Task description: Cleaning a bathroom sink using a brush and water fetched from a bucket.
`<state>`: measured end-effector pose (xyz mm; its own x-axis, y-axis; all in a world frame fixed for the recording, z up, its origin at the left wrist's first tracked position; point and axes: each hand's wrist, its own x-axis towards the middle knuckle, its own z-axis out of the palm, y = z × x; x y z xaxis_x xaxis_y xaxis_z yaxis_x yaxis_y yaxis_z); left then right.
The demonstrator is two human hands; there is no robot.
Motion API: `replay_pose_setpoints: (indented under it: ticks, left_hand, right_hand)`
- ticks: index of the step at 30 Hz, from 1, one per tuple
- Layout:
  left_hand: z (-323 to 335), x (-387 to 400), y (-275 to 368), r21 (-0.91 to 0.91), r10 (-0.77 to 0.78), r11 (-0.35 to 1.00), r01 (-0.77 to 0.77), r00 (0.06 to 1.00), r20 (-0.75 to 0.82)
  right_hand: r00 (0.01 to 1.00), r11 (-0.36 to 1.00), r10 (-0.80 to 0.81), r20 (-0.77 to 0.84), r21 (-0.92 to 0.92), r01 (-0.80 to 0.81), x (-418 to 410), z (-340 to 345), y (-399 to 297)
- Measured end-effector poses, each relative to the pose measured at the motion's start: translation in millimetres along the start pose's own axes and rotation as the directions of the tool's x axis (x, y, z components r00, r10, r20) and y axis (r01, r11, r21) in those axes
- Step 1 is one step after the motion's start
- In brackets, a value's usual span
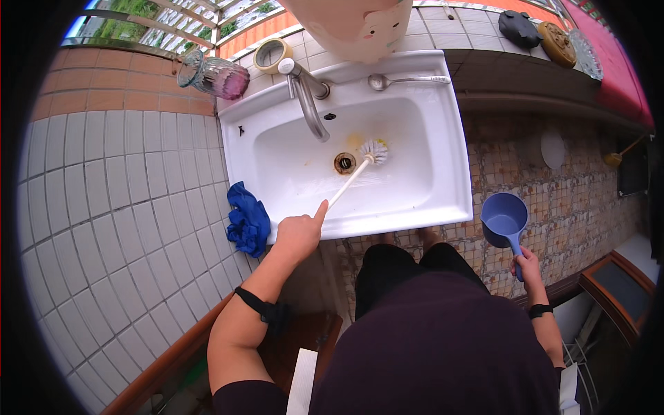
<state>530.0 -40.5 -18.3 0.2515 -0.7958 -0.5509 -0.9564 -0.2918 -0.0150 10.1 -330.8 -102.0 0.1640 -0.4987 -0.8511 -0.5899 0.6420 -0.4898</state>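
Note:
My left hand [301,233] grips the handle of a white round-headed scrub brush [348,189], its index finger laid along the handle. The bristles rest on the floor of the white ceramic sink [456,171], just right of the drain [345,163]. Yellowish stains show near the bristles. Out to the right of the sink, my right hand [529,265] holds a blue plastic dipper [503,215] by its handle, above the tiled floor. A metal faucet [311,109] arches over the basin. A metal spoon [415,80] lies on the sink's back rim.
A blue cloth [248,220] hangs at the sink's left front corner. Behind the sink are a ribbed glass jar [215,77], a tape roll [273,55] and a large pale container [353,26]. A tiled wall [124,207] borders the left side.

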Motion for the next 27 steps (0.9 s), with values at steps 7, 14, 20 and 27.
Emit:
replay_pose_setpoints:
  ticks: [7, 14, 20, 27]
  left_hand:
    - [-6, -48, -47, 0.009, -0.070, 0.998, 0.070, 0.980, 0.184]
    - [-3, -60, -56, 0.000, -0.060, 0.998, 0.062, 0.970, 0.234]
    - [3, 1, -25, 0.049, 0.015, 0.999, -0.019, 0.997, 0.072]
    - [1, -41, -64, 0.042, -0.060, 0.998, 0.051, 0.960, 0.274]
  right_hand:
    - [0.995, 0.998, -0.001, -0.098, 0.057, 0.007, -21, 3, 23]
    - [0.992, 0.996, 0.075, -0.104, 0.065, -0.068, -24, 12, 39]
    - [0.996, 0.999, 0.029, -0.084, 0.038, -0.026, -28, 29, 22]
    - [0.997, 0.997, -0.019, -0.072, 0.069, 0.024, -51, 33, 14]
